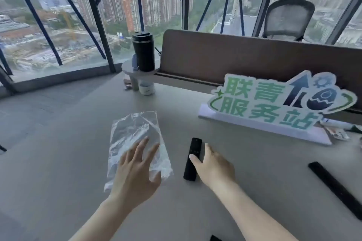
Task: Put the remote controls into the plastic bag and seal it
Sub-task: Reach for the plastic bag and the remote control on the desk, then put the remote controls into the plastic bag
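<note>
Because the plastic bag (135,143) lies flat and limp on the surface (68,143), the left hand (137,170) is spread over its near half, fingers splayed and grasping nothing, which I take as a way to pin it before the mouth is lifted. Just to the right of the bag lies a short black remote control (193,159), lengthwise and pointing away from the person; the right hand (213,166) is at its far side, thumb on the body and fingers loose, not yet clenched round it. A longer remote control (337,188) sits well to the right of the bag, untouched, slanting toward the surface's edge. Beyond the bag to the right stands a green sign (274,103), clear of the work. Nothing is inside the bag so far, so both remotes remain to go in before sealing.
</note>
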Action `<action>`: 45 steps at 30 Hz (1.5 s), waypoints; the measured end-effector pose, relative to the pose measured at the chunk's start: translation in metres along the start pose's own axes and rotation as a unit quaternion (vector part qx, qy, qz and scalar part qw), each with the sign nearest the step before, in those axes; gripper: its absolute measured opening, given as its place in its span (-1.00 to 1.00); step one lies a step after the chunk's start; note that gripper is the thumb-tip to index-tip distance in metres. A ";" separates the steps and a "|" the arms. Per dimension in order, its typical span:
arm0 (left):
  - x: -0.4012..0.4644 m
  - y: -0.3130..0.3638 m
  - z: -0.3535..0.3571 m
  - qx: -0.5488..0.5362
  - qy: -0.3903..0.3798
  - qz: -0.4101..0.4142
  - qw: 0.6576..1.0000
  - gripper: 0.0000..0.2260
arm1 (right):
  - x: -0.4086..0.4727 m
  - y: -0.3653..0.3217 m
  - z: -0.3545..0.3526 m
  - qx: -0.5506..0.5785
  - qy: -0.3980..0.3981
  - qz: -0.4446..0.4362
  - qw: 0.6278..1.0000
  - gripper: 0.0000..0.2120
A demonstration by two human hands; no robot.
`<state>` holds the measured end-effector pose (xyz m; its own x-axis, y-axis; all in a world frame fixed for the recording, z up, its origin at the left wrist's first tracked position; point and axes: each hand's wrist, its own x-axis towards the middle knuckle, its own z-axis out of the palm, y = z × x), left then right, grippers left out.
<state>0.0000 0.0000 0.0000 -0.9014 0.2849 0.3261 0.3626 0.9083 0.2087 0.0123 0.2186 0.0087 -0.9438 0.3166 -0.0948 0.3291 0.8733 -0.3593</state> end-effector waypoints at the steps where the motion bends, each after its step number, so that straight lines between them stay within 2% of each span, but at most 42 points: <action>1: -0.005 -0.007 0.005 0.014 -0.010 0.008 1.000 -0.36 | -0.001 -0.002 0.008 -0.007 -0.005 0.013 1.000 -0.40; 4: -0.016 -0.026 0.019 0.062 0.021 0.020 0.998 -0.45 | -0.001 -0.007 0.034 -0.016 0.024 0.029 0.999 -0.44; 7: -0.025 -0.040 0.026 0.092 0.065 0.011 0.994 -0.73 | -0.004 -0.012 0.049 0.035 0.015 0.047 0.998 -0.56; 11: -0.033 -0.038 0.016 0.070 0.026 -0.006 0.997 -0.90 | -0.025 0.004 0.042 0.145 -0.017 0.065 0.987 -0.87; 13: -0.036 -0.029 0.014 0.035 0.015 0.018 0.999 -0.92 | -0.043 0.019 0.029 0.251 -0.040 0.062 0.965 -0.79; 14: -0.037 -0.023 0.013 0.012 0.017 0.033 0.999 -0.93 | -0.054 0.027 0.018 0.319 -0.057 0.057 0.944 -0.82; 16: -0.036 -0.008 0.012 -0.042 0.029 0.047 0.998 -0.81 | -0.079 0.045 -0.011 0.410 -0.092 0.032 0.907 -0.88; 18: -0.033 0.013 0.009 -0.085 0.044 0.051 0.994 -0.74 | -0.107 0.062 -0.042 0.411 -0.149 -0.009 0.899 -0.85; 22: -0.028 0.055 0.006 -0.128 0.041 0.055 0.989 -0.70 | -0.134 0.070 -0.064 0.311 -0.233 -0.029 0.921 -0.83; 25: -0.034 0.076 0.004 -0.143 0.021 0.061 0.988 -0.71 | -0.126 0.052 -0.035 0.333 -0.217 -0.013 0.918 -0.82; 28: -0.040 0.082 0.003 -0.155 0.031 0.063 0.985 -0.73 | -0.118 0.032 -0.006 0.479 -0.182 -0.018 0.858 -0.85; 30: -0.042 0.079 0.004 -0.161 0.044 0.064 0.984 -0.74 | -0.117 0.034 -0.001 0.510 -0.122 -0.001 0.851 -0.91; 32: -0.043 0.075 0.007 -0.169 0.052 0.055 0.983 -0.75 | -0.121 0.052 -0.005 0.458 -0.053 0.007 0.887 -0.88; 34: -0.045 0.072 0.012 -0.165 0.051 0.048 0.984 -0.73 | -0.131 0.079 -0.018 0.336 -0.007 -0.002 0.942 -0.85; 36: -0.047 0.070 0.018 -0.159 0.055 0.050 0.985 -0.71 | -0.144 0.106 -0.031 0.177 -0.019 -0.016 0.984 -0.83; 37: -0.049 0.070 0.022 -0.159 0.057 0.051 0.984 -0.71 | -0.151 0.117 -0.035 0.103 -0.050 -0.016 0.993 -0.75; 39: -0.054 0.072 0.029 -0.165 0.056 0.053 0.983 -0.72 | -0.163 0.136 -0.037 -0.008 -0.121 -0.006 0.993 -0.54; 41: -0.059 0.077 0.034 -0.182 0.050 0.045 0.981 -0.73 | -0.173 0.146 -0.032 -0.059 -0.169 -0.012 0.984 -0.46; 45: -0.065 0.090 0.038 -0.199 0.041 0.025 0.979 -0.73 | -0.184 0.151 -0.020 -0.054 -0.161 -0.068 0.983 -0.64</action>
<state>0.0819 0.0749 -0.0376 -0.8641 0.2864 0.4140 0.4843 0.6972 0.5285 0.2362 0.2994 -0.0098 -0.9347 0.0757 -0.3473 0.1836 0.9394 -0.2894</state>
